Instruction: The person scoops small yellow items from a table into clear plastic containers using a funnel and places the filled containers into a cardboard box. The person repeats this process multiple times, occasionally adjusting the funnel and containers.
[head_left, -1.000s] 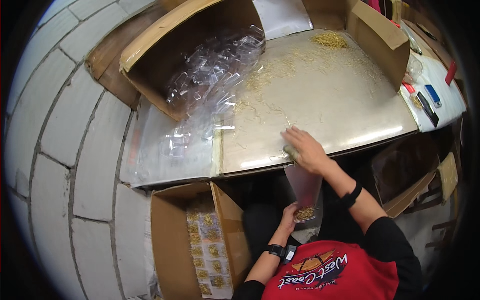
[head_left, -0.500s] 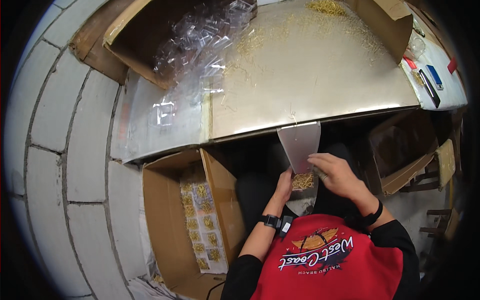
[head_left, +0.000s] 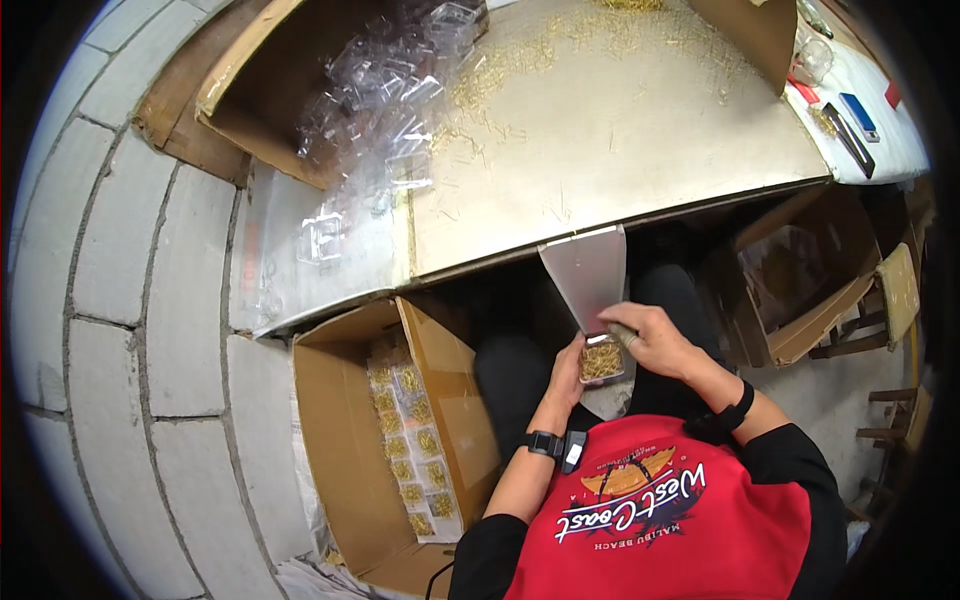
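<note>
Below the table edge my left hand (head_left: pixel 568 366) holds a small clear plastic box (head_left: pixel 602 360) filled with thin golden pieces. My right hand (head_left: pixel 652 338) rests on the box's right side, at the narrow lower end of a grey metal chute (head_left: pixel 588 272) that slopes down from the table edge (head_left: pixel 620 222). Loose golden pieces (head_left: pixel 520 62) are scattered over the grey tabletop above.
A cardboard box (head_left: pixel 345 440) on the floor at my left holds several filled clear boxes (head_left: pixel 405 440). Another carton (head_left: pixel 290 110) spills empty clear boxes (head_left: pixel 385 85) at the table's back left. A further open carton (head_left: pixel 800 280) sits at right. Small tools (head_left: pixel 850 120) lie at the far right.
My right hand left the tabletop and came down to the box at the chute's lower end. The view has tilted downward toward my lap.
</note>
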